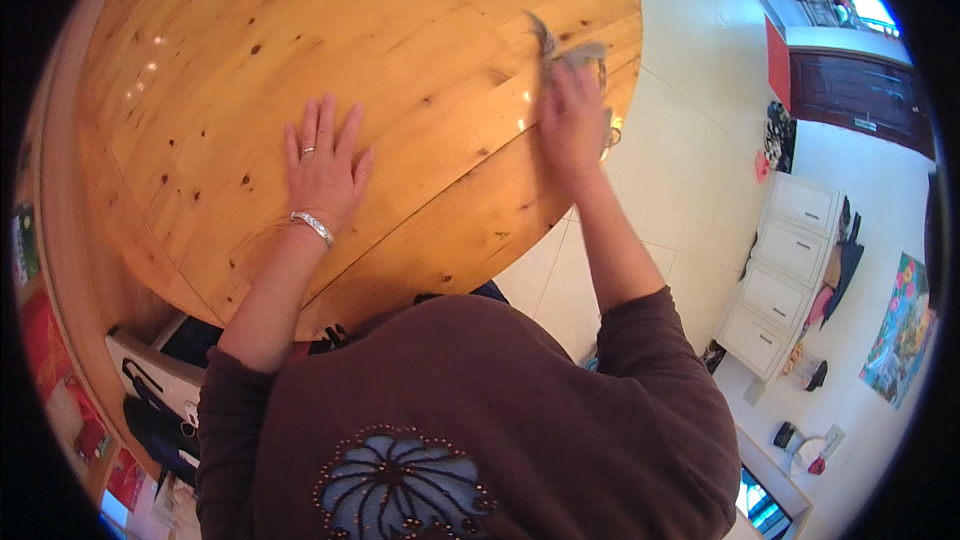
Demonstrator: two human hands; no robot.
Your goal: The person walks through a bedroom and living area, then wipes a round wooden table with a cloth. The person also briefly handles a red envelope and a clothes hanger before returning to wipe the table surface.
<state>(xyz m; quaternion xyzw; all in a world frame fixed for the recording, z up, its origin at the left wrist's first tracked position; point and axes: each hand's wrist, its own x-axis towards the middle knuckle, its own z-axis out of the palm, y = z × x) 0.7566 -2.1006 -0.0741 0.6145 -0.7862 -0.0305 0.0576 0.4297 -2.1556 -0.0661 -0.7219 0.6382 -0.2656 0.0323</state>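
Note:
Before me lies a round, varnished wooden table (pixel 390 37) with dark knots and a seam across its near part. My left hand (pixel 324 172) rests palm down on the tabletop, fingers spread and holding nothing; it wears a ring and a silver bracelet (pixel 313 226). Close to the right rim, my right hand (pixel 574 124) grips a grey cloth (pixel 581 54) against the wood. The hand is blurred, and part of the cloth is hidden beneath it. Loose ends of the cloth stick out beyond the fingers.
Pale floor tiles (pixel 690 135) extend to the right. A white cabinet (pixel 784 270) stands along the wall, near a dark door (pixel 862 101). On the left are wooden shelves with red items (pixel 45 345), and a dark bag (pixel 154 420) hangs low beside the table.

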